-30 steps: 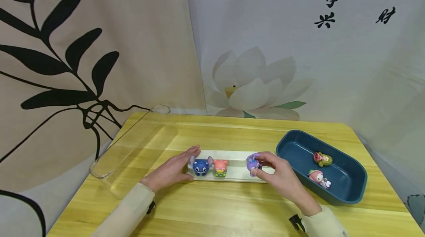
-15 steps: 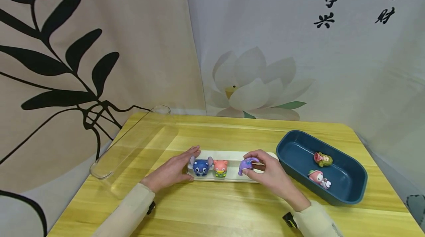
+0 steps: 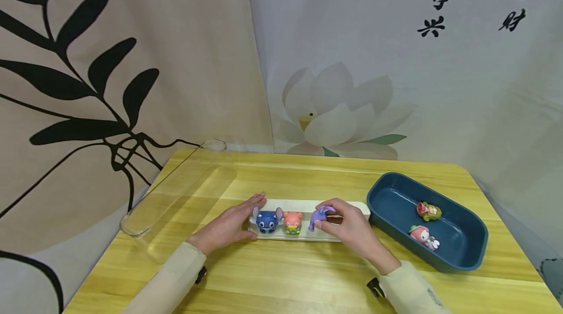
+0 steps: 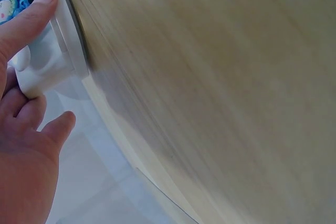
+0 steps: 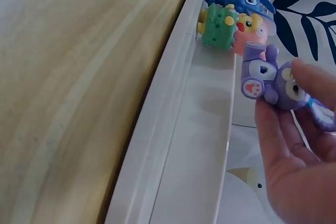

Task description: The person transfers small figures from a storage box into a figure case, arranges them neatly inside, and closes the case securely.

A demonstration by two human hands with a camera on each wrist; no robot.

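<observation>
1. Along the table's (image 3: pixel 259 280) left edge I see a clear cover (image 3: pixel 178 194), reaching up to the far left corner.
2. My left hand (image 3: pixel 230 226) grips the white tray's (image 3: pixel 296 204) left end, thumb on its near rim, fingers round behind.
3. A blue figure (image 3: pixel 267 221) stands at the tray's left end, an orange-pink figure (image 3: pixel 292 222) just beside it.
4. My right hand (image 3: pixel 352 228) pinches a tilted purple figure (image 3: pixel 319 217) between thumb and fingers over the tray's right half; it looks clear of the base, though the angle is poor.
5. Near the table's right edge, a blue bin (image 3: pixel 462 250) holds a red-and-green figure (image 3: pixel 428 211) and a pink-capped figure (image 3: pixel 423 237).
</observation>
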